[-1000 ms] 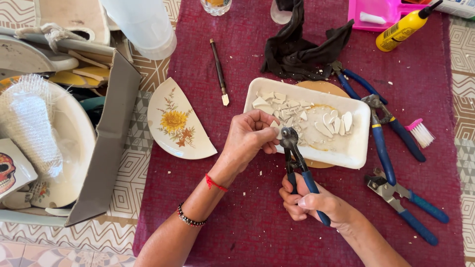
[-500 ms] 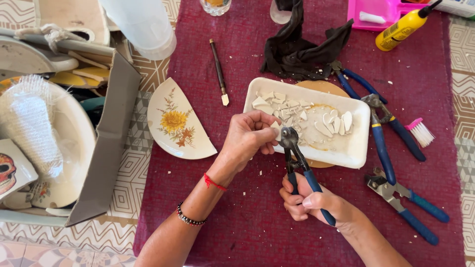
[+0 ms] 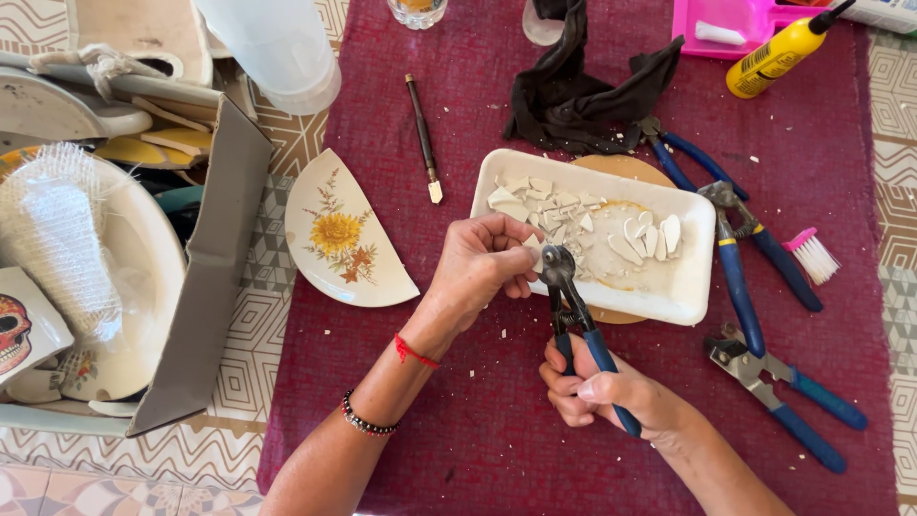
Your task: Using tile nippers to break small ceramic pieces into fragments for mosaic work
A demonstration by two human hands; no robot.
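Note:
My left hand pinches a small white ceramic piece at the near-left edge of a white tray holding several white shards. My right hand grips the blue handles of wheeled tile nippers, whose jaws bite on that piece. Both hands work over a dark red cloth. A broken half plate with a yellow flower lies just left of my left hand.
Two more blue-handled nippers lie right of the tray, with a pink brush. Behind are a dark rag, glass cutter, yellow glue bottle and pink tray. A cardboard box of plates stands left.
Hardly anything differs. My right hand has shifted slightly on the nipper handles; my left hand stays at the jaws with the piece.

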